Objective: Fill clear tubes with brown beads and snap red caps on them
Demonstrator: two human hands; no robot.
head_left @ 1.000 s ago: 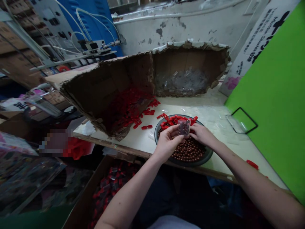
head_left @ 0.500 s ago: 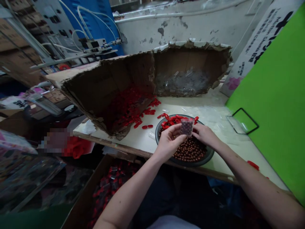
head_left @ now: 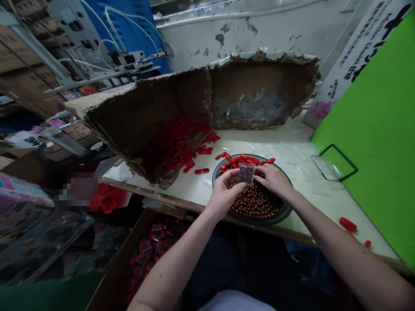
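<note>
Left hand (head_left: 224, 194) and right hand (head_left: 274, 180), fingertips closed narrowly on a bead-filled packet (head_left: 247, 173), have shifted it leftward above a bowl (head_left: 282, 214).

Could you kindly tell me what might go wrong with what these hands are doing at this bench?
The small clear pack is held up between the left hand and right hand above the dark dish, so it could slip. The round brown beads could roll if the dish is knocked, since it sits near the bench edge. Red capsule-shaped pieces share that dish, so they might get mixed in with the beads.
</note>
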